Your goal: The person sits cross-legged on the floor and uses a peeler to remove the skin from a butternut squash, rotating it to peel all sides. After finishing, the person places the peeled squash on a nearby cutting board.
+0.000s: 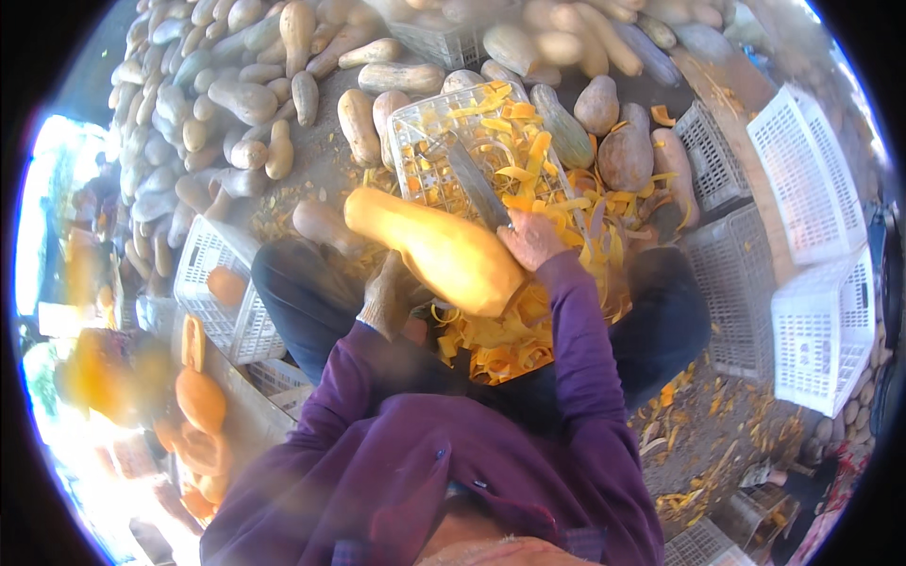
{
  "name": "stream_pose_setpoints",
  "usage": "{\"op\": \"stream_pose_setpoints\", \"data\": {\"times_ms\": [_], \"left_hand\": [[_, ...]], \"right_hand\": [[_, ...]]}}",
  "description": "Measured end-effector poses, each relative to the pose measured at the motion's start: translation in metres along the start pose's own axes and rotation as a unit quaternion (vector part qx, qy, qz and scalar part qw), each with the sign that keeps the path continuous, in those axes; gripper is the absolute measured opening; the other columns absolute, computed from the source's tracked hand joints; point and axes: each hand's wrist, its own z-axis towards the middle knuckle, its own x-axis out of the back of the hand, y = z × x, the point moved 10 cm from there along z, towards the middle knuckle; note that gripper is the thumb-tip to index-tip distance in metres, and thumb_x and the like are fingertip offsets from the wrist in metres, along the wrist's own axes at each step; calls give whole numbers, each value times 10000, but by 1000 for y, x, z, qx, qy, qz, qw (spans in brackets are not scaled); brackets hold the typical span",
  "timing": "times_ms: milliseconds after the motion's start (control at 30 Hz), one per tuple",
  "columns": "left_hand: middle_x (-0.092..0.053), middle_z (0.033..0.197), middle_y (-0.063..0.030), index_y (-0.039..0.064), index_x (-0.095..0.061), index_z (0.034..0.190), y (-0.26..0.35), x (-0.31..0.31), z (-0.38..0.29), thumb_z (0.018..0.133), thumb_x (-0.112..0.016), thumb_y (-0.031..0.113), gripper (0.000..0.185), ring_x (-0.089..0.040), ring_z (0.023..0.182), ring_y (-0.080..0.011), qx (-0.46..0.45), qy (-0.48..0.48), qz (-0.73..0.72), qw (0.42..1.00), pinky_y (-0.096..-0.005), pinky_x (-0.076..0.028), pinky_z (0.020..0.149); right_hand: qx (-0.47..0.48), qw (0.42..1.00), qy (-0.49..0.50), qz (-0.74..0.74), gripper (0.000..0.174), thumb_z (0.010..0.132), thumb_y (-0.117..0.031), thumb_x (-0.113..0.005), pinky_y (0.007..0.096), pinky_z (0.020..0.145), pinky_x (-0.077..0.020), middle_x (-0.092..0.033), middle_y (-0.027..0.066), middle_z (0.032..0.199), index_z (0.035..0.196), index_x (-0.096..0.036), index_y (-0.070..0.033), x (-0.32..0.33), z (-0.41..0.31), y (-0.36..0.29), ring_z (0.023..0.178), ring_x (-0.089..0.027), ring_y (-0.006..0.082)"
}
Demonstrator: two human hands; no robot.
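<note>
A peeled butternut-type squash [440, 256], smooth and yellow-orange, lies slanted in front of me with its narrow neck to the left. My left hand [388, 293], in a knitted glove, supports it from below; its fingers are mostly hidden behind the squash. Bare, my right hand [536, 239] grips a broad-bladed knife [476, 182] at the squash's thick end. The handle is largely covered by my fingers, and the blade points away over a white plastic crate [407, 152]. Orange peel strips [524, 170] cover much of that crate, and more peelings [506, 350] are heaped between my legs.
Unpeeled squashes [241, 102] are piled across the far left and back. At left, a white crate [248, 332] holds an orange piece, near peeled squashes [200, 400] on a board. Crates [814, 318] stand at right. A person's foot [757, 474] shows lower right.
</note>
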Motion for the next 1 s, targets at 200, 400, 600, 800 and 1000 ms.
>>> {"op": "stream_pose_setpoints", "data": {"times_ms": [200, 400, 600, 800, 1000], "left_hand": [[-719, 1317, -166, -26, -614, 1454, -14, -14, 56, 1091, -655, 304, 492, -722, 1135, -285, -4, -104, 0, 995, -426, -582, 1023], [-740, 1325, -195, -96, -553, 1533, 58, -109, 45, 988, -749, 254, 676, -731, 1174, -264, -112, -191, 379, 899, -371, -576, 1020], [-740, 1363, -249, -26, -561, 1561, 57, -154, 67, 895, -811, 358, 809, -727, 1232, -304, -150, -305, 611, 715, -378, -551, 1065], [-724, 1329, -326, -69, -593, 1499, 50, -215, 55, 799, -860, 500, 941, -721, 1237, -422, -177, -275, 754, 570, -438, -556, 1068], [-696, 1333, -355, -44, -394, 1598, 16, -267, 62, 776, -876, 526, 1110, -682, 1276, -467, -150, -317, 806, 478, -474, -541, 1072]], "right_hand": [[-50, 997, -3, 55, 282, 981, -199, -735, 556, 721, -556, -701, 314, 846, 1056, -643, 56, -30, -71, -12, 823, -711, 506], [-107, 974, 157, 121, 224, 964, -152, -716, 561, 614, -537, -674, 313, 742, 964, -630, 56, -55, -122, -14, 681, -681, 514], [-186, 936, 254, 156, 240, 1013, -163, -695, 513, 637, -562, -714, 259, 784, 1090, -649, 59, -44, -140, -10, 671, -711, 437], [-256, 884, 303, 249, 253, 1039, -158, -685, 444, 713, -590, -750, 185, 839, 1227, -666, 11, -54, -147, -12, 742, -755, 328], [-282, 853, 352, 262, 244, 1058, -168, -674, 415, 738, -598, -769, 152, 868, 1250, -674, -17, -53, -164, 7, 787, -774, 281]]}}
